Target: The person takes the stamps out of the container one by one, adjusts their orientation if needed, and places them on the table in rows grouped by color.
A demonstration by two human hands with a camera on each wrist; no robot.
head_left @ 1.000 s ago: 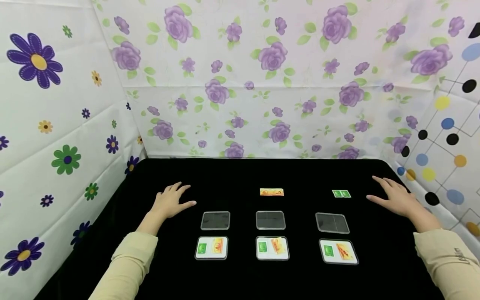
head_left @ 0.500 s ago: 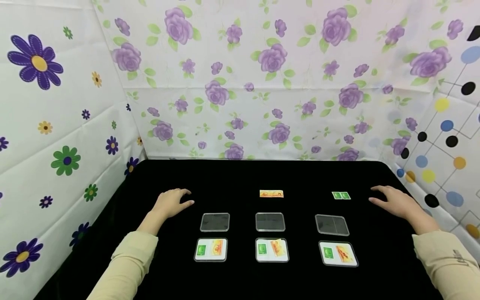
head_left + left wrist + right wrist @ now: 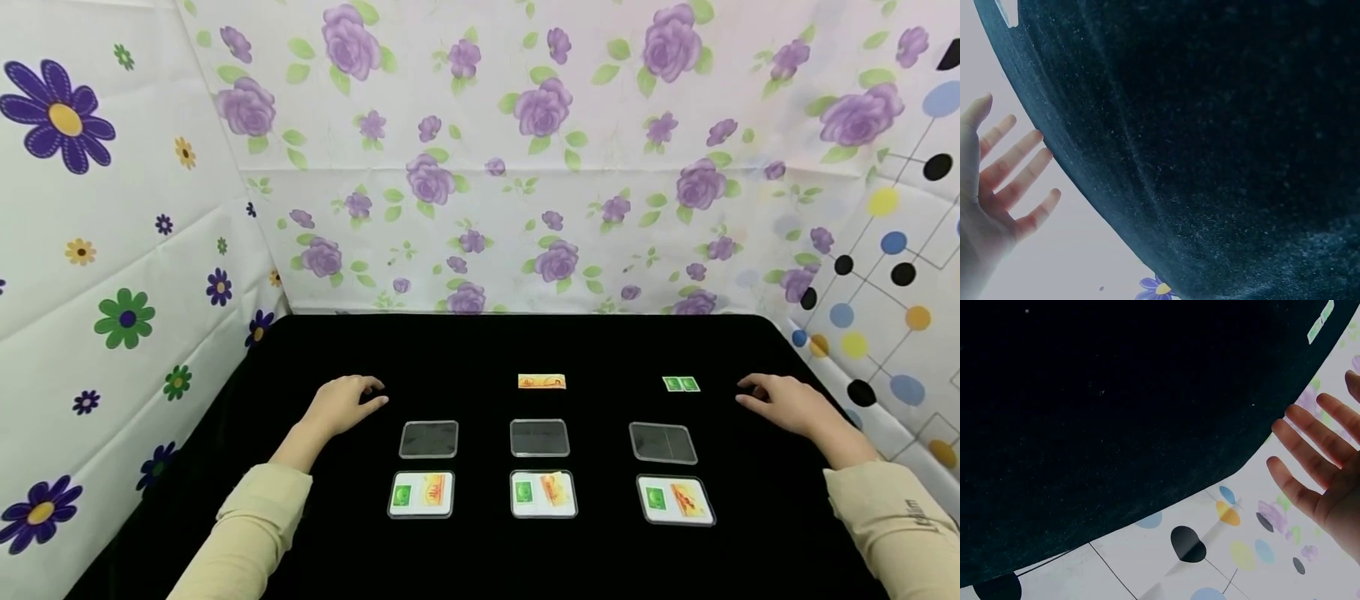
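My left hand hovers at the left of the black tabletop, fingers relaxed and spread, holding nothing. Its nearest thing is a transparent rectangular lid. On the right, my right hand is relaxed too, beside a pair of green stamps. An orange stamp strip lies at the back middle. Two more transparent lids, a middle one and a right one, continue the row. In front of them lie three cases, left, middle and right, each with a green stamp and an orange stamp on white.
Black cloth covers the table. A rose-patterned curtain hangs behind it. Flowered cloth stands on the left and dotted cloth on the right.
Both hands have lowered slightly and their fingers have bent more since a second ago. The stamps, lids and cases keep their places; the head view has shifted a little.
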